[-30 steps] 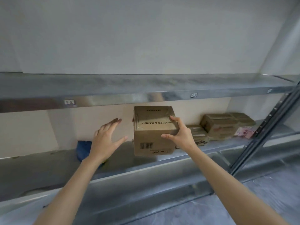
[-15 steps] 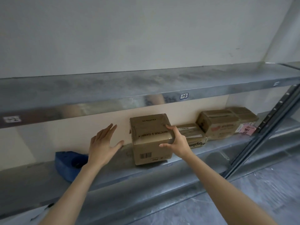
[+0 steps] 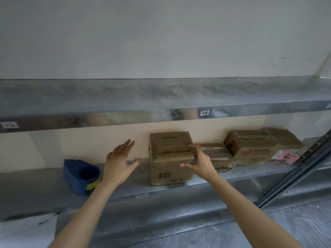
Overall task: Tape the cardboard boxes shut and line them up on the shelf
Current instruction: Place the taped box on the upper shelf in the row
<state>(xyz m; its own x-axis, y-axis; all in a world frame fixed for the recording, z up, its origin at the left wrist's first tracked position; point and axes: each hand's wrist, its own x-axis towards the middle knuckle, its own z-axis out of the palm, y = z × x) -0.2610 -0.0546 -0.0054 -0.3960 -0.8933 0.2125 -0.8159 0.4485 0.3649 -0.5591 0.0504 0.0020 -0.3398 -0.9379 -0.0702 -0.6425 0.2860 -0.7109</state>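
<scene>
Cardboard box [image 3: 170, 158], squarish brown w/ barcode, sits frame centre on dull metal shelf [image 3: 44, 190]; right hand [image 3: 200, 163] curls round its top-right edge, left hand [image 3: 118, 161] flat, spread, apart at left.

Quick count from my feed: four cardboard boxes on the lower shelf [image 3: 35, 190], namely the tall box [image 3: 170, 158], the flat box [image 3: 217, 154], the wide box [image 3: 250, 147] and the far box [image 3: 284, 138]. One pink-labelled packet [image 3: 286, 155], too blurry to call a fifth. One blue tape dispenser [image 3: 80, 174]. Two shelf levels counting the upper shelf [image 3: 125, 93], two little stickers on its front edge [image 3: 204, 113] [image 3: 9, 125]. Two hands in shot, left hand [image 3: 118, 163] and right hand [image 3: 200, 161].
</scene>
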